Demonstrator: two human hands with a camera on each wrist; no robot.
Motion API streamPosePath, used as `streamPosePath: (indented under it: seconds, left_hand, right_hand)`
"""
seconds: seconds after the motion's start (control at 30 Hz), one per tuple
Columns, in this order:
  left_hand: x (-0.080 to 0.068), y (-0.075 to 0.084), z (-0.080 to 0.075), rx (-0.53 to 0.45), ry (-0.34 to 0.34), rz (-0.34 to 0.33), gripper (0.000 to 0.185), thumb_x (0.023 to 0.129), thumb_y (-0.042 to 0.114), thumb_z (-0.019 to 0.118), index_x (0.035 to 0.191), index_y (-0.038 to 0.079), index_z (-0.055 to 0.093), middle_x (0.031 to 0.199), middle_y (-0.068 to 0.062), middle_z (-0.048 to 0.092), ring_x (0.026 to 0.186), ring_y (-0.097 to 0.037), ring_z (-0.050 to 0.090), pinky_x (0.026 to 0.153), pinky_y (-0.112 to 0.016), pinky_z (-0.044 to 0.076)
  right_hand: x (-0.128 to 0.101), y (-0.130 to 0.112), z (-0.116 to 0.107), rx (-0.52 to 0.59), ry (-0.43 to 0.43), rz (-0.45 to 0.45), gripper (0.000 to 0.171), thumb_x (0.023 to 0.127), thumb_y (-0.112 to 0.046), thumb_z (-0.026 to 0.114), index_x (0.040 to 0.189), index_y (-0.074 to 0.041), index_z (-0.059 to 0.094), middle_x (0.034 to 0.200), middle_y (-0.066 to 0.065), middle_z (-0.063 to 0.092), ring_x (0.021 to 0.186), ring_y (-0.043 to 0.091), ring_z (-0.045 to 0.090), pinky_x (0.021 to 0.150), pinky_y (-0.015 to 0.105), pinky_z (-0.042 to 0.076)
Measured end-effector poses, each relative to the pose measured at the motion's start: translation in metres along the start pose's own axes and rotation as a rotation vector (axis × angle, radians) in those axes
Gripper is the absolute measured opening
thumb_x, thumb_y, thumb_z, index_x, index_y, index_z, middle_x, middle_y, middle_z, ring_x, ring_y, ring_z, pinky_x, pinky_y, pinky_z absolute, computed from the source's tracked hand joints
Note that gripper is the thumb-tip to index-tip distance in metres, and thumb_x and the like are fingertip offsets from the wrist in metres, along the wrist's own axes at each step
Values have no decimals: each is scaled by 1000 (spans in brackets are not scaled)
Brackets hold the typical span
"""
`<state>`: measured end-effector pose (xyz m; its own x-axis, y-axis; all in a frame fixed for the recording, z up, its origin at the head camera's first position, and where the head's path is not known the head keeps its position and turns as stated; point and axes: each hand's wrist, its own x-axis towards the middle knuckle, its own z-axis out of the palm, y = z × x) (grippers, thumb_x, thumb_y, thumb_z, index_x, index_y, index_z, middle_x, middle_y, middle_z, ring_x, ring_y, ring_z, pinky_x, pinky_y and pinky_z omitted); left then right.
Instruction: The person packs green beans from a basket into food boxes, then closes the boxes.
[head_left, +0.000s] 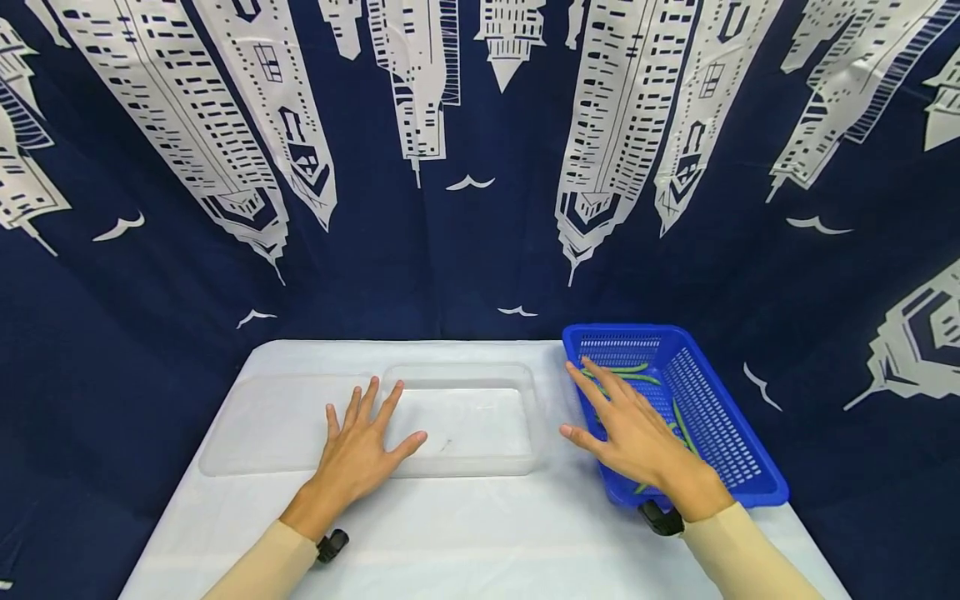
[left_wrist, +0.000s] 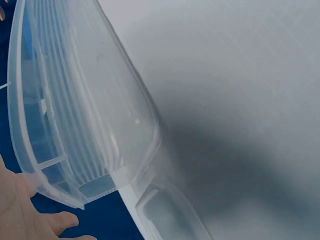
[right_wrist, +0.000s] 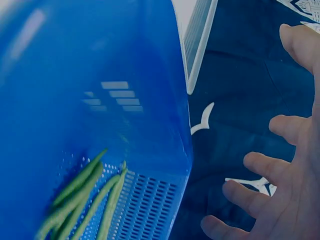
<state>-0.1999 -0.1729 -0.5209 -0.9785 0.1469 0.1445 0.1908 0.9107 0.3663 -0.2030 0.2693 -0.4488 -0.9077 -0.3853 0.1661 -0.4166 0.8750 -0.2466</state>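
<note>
Two hands are in view, both with fingers spread and gripping nothing. My left hand (head_left: 360, 450) lies flat, palm down, at the near left corner of the clear plastic tub (head_left: 517, 400), fingertips over its rim and over the clear lid (head_left: 255, 425) lying flat just beside it on the left. My right hand (head_left: 637, 433) is stretched out, palm down, above the near left side of the blue basket (head_left: 735, 442); whether it touches the rim I cannot tell. Several green beans (head_left: 637, 377) lie on the basket floor, partly hidden under that hand. Tub, lid and basket all sit on the white tabletop (head_left: 465, 533), basket at the right edge, just beside the tub. Dark blue skyline curtain (head_left: 450, 250) behind.
</note>
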Motion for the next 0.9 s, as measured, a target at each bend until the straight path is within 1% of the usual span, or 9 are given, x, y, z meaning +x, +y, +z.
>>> streamPosePath:
  seconds: [0.23, 0.4, 0.5, 0.6, 0.73, 0.83, 0.9]
  left_hand:
    - [4, -2, 9, -27, -29, -7, 104, 108, 87, 55, 189, 30, 23, 197, -18, 13, 181, -55, 18, 135, -93, 6]
    - [4, -3, 10, -37, -72, -24, 111, 107, 88, 55, 190, 25, 15, 198, -15, 3, 181, -56, 15, 135, -93, 2]
    - [4, -4, 10, -43, -88, -33, 115, 107, 88, 55, 190, 22, 10, 199, -14, -2, 181, -55, 14, 136, -92, 2]
    - [3, -3, 10, -44, -84, -33, 118, 107, 87, 57, 190, 18, 8, 199, -14, -2, 181, -55, 17, 136, -92, 5]
    - [5, -2, 11, -56, -69, -30, 121, 107, 85, 60, 189, 13, 7, 198, -17, 2, 181, -53, 20, 137, -90, 9]
    - [6, -1, 12, -70, -64, -28, 123, 107, 83, 61, 188, 9, 6, 198, -18, 3, 181, -51, 21, 138, -89, 11]
    - [6, -1, 12, -80, -68, -27, 125, 107, 82, 62, 188, 6, 4, 198, -19, 2, 182, -50, 21, 139, -87, 13]
  right_hand:
    - [-2, 10, -12, -7, -2, 22, 90, 115, -67, 63, 189, -35, 21, 193, 16, 30, 169, 60, 42, 121, 91, 42]
    - [0, 20, -18, 16, -12, 39, 89, 116, -67, 62, 188, -35, 22, 193, 16, 30, 169, 63, 40, 122, 90, 42]
    - [1, 27, -20, 33, -23, 50, 88, 116, -67, 62, 188, -35, 24, 193, 16, 30, 169, 66, 37, 121, 93, 40]
    - [2, 34, -22, 42, -33, 45, 86, 116, -66, 63, 188, -33, 27, 192, 17, 32, 170, 65, 37, 121, 93, 40]
    - [5, 45, -26, 49, -37, 31, 85, 116, -61, 66, 187, -29, 30, 190, 19, 35, 170, 59, 40, 123, 89, 43]
    - [7, 54, -30, 58, -41, 32, 84, 116, -57, 68, 186, -29, 31, 188, 19, 37, 169, 58, 41, 123, 88, 42]
    - [8, 59, -32, 62, -44, 28, 83, 116, -53, 70, 186, -27, 33, 187, 21, 39, 168, 59, 41, 125, 88, 41]
